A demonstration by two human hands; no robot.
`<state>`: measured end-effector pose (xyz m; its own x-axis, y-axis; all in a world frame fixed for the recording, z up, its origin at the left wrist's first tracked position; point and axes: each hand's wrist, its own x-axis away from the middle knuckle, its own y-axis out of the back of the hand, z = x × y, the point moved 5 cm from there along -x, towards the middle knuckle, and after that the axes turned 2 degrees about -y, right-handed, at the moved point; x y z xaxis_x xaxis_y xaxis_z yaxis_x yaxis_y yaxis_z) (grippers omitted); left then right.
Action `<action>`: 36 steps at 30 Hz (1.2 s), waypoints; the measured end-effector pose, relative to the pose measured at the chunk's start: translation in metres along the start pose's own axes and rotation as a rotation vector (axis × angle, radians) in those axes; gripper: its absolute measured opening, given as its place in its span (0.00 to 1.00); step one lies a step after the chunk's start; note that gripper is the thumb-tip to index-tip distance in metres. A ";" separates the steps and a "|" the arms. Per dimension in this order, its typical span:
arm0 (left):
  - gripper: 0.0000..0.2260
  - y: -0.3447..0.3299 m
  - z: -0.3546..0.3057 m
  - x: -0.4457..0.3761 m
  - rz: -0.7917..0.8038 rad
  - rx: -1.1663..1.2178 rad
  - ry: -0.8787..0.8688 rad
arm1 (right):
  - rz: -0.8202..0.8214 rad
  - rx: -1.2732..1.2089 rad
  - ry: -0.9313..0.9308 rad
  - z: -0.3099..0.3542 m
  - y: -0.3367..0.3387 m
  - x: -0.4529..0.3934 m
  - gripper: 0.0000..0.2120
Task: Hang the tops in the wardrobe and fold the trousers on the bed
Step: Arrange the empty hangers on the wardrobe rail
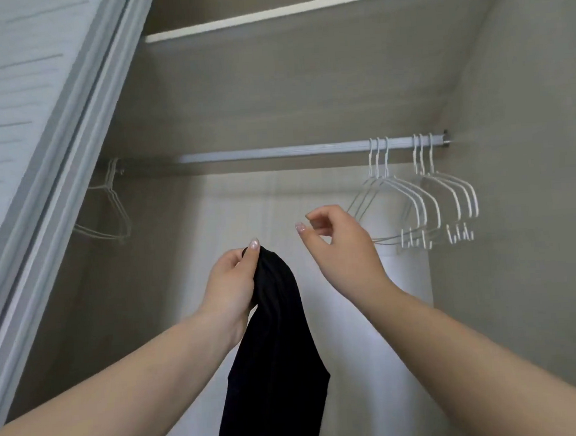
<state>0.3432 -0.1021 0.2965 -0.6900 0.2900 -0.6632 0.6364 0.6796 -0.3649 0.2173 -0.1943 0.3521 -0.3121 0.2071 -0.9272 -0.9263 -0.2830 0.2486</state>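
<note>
Your left hand [231, 282] pinches the black fabric top [277, 346]; empty right hand [335, 245], fingers loosely curled, reaches toward the white wire hangers [424, 202] at 2 o'clock.

Matt black cloth garment [280, 336], glossy rail [275, 151]

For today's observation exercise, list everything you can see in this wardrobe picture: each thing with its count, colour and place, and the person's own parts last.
Rail: one, white, running across the wardrobe under the shelf.
Shelf: one, white-edged, above the rail.
Sliding door: one, white, at the left.
Right hangers: about six, white, empty, bunched at the rail's right end.
Left hangers: at least one, exact count unclear, white, empty, at the rail's shaded left end.
Dark garment: one, black, hanging down in front of the wardrobe.
Left hand: grips the garment's top.
Right hand: raised near the right hangers, fingers loosely curled, holding nothing.
</note>
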 end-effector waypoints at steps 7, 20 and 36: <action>0.14 -0.037 0.016 -0.054 0.117 0.046 0.008 | -0.077 1.254 0.211 -0.005 0.057 -0.092 0.18; 0.15 -0.059 0.039 -0.069 0.188 0.097 -0.007 | -0.021 1.575 -0.116 -0.041 0.109 -0.131 0.15; 0.12 0.010 0.038 -0.089 0.007 0.006 -0.075 | -0.313 1.150 -0.022 -0.040 0.087 -0.134 0.10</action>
<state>0.4239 -0.1469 0.3264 -0.6580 0.2430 -0.7127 0.6433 0.6734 -0.3643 0.1873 -0.2841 0.4869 -0.0318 0.1368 -0.9901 -0.6053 0.7856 0.1280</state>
